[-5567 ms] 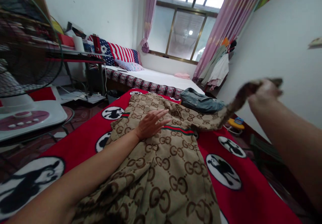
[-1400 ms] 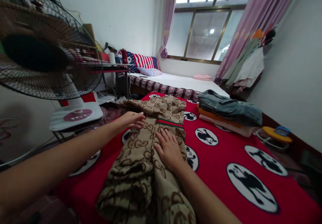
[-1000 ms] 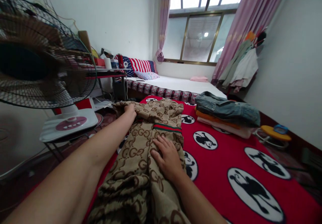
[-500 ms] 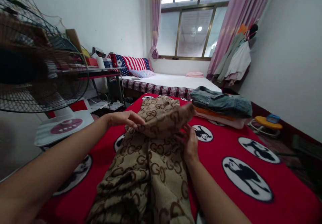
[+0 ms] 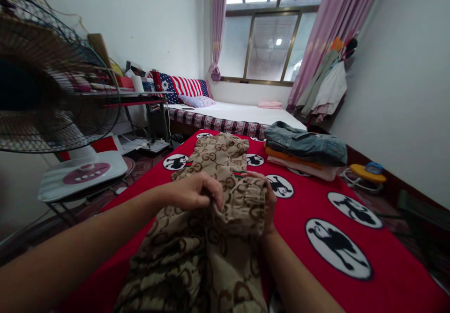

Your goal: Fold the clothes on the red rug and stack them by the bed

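Note:
A tan garment (image 5: 214,238) printed with brown interlocked letters lies lengthwise on a red blanket (image 5: 316,210) with round black-and-white figures. My left hand (image 5: 195,192) is closed on a cuffed end of the garment, pulled back over the cloth toward me. My right hand (image 5: 270,199) grips the same folded end at its right edge, mostly hidden behind the cloth. The far part of the garment, with a red and green band, lies flat beyond my hands.
A folded stack with denim on top (image 5: 305,150) sits on the blanket to the right. A standing fan (image 5: 45,97) is close at the left, beside a cluttered desk (image 5: 137,93). A second bed (image 5: 242,114) lies under the window. A small yellow stool (image 5: 363,172) stands by the right wall.
Earlier my right hand pulled a sleeve inward, then both hands pressed the garment flat. Since then my hands have lifted the far end and drawn it back toward me over the cloth.

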